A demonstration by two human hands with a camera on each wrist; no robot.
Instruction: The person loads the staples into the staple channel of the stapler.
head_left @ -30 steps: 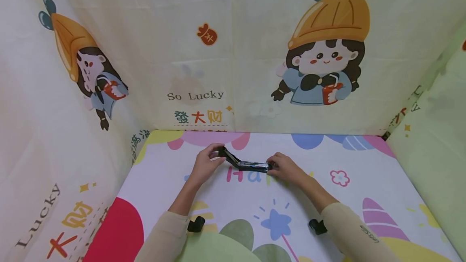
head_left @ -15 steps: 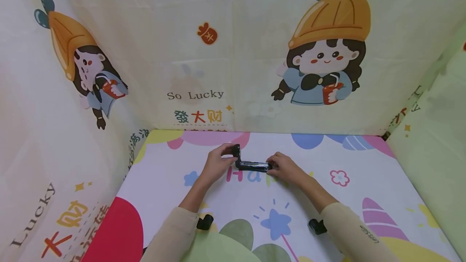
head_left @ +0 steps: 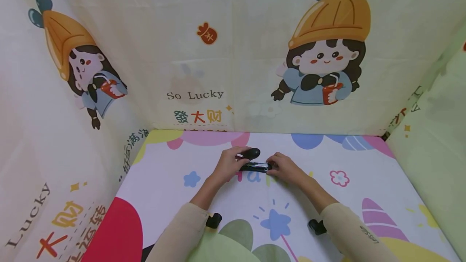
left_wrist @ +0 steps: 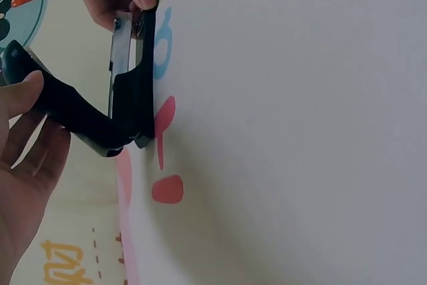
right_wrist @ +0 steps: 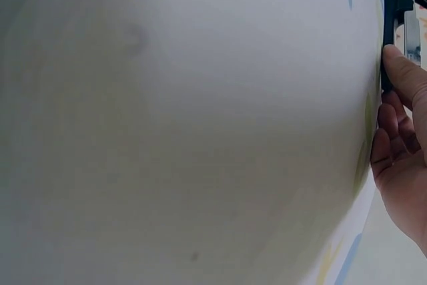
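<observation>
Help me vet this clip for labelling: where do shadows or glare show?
Left wrist: soft, broad shadow on the tabletop; right wrist: dim shading over much of the frame; head: small glints on the metal of the stapler, otherwise fairly even light.

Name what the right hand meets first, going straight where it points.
Beyond the stapler base the right hand grips, probably the stapler's raised handle, which the left hand holds; depth is hard to judge.

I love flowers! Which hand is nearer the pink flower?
Right. The right hand is left of the flower, gripping the stapler; the left hand is farther left, holding its raised top.
</observation>
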